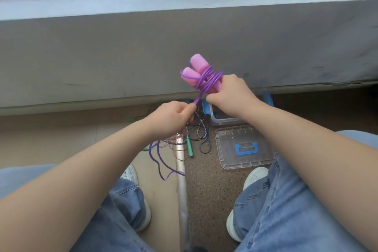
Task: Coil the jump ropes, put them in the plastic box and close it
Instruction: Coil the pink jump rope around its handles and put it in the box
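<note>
Your knees in blue jeans (296,200) fill the bottom corners of the frame, and both bare forearms reach up from them toward the centre. Your right hand (231,96), just right of centre, is closed in a fist around the lower ends of the two pink handles (195,71). The handles lie side by side and stick out up and to the left of the fist. The purple rope (208,81) is wound several turns around both handles, right against your knuckles.

From that winding one short strand runs down and left to your left hand (170,119), where your thumb and curled fingers pinch it taut. Below the left hand the rest of the purple rope drops to the floor and loops loosely at lower centre-left, reaching a metal floor strip (182,190). Beside it lie a tangle of other jump ropes (201,129), one braided blue and white and some thin and dark, and a green handle (189,147).

The clear plastic box (223,121), with blue latches, sits on the floor beneath your right wrist. It is mostly hidden by the wrist and stands at the foot of the grey ledge (143,51). Its clear lid (229,149), with a blue handle, lies flat on the floor off the box, just below it in the frame and near your right white shoe (255,176).
</note>
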### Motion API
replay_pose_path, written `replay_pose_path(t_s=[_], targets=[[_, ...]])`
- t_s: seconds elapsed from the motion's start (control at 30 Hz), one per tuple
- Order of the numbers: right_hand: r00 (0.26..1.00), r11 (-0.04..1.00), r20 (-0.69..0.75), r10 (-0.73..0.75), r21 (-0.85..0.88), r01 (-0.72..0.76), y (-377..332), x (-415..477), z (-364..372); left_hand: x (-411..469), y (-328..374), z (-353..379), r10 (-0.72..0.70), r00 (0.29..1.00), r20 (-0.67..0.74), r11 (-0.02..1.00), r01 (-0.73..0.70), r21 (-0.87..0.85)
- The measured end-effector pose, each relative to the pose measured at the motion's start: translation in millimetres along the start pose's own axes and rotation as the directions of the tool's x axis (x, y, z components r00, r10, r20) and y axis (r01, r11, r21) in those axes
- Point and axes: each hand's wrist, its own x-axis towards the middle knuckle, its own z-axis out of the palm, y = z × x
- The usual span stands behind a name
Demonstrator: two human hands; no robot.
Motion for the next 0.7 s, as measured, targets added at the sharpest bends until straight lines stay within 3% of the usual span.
replay_pose_path(t_s=[0.07, 0.13, 0.2, 0.3, 0.4, 0.5, 0.6, 0.7], targets=[[0.999, 0.982, 0.043, -0.003, -0.19, 0.011, 6.3, 3.9, -3.8, -5.8, 5.7, 3.2, 0.127, 0.992, -0.022, 0.95, -0.115, 0.29], [0.995, 0.95, 0.101, -0.023, -0.308, 0.053, 9.5, 1.9, 3.7, -10.2, 9.0, 1.3, 0.269, 0.961, -0.058, 0.783, -0.183, 0.595], [0.988, 0.925, 0.149, -0.049, -0.367, 0.101, 10.1, -3.7, 16.3, -11.8, 10.0, -4.6, 0.444, 0.893, -0.067, 0.585, -0.233, 0.777], [0.963, 0.905, 0.26, -0.065, -0.392, 0.167, 3.7, -12.1, 23.0, -13.2, 10.1, -17.0, 0.59, 0.807, -0.011, 0.473, -0.334, 0.815], [0.887, 0.851, 0.431, -0.168, -0.391, 0.351, -4.8, -19.9, 19.9, -8.8, 3.2, -25.1, 0.645, 0.763, 0.037, 0.406, -0.384, 0.83], [0.774, 0.742, 0.58, -0.253, -0.396, 0.54, -14.0, -33.5, 20.4, -10.8, 10.0, -26.7, 0.667, 0.734, -0.128, 0.542, -0.36, 0.76], [0.682, 0.692, 0.628, -0.376, -0.299, 0.657, -20.9, -45.7, 26.6, -2.3, 7.4, -26.5, 0.473, 0.854, -0.217, 0.712, -0.225, 0.666], [0.673, 0.741, 0.574, -0.467, -0.161, 0.652, -24.5, -47.7, 24.6, 3.4, -6.5, -33.0, 0.272, 0.936, -0.225, 0.898, -0.163, 0.409]])
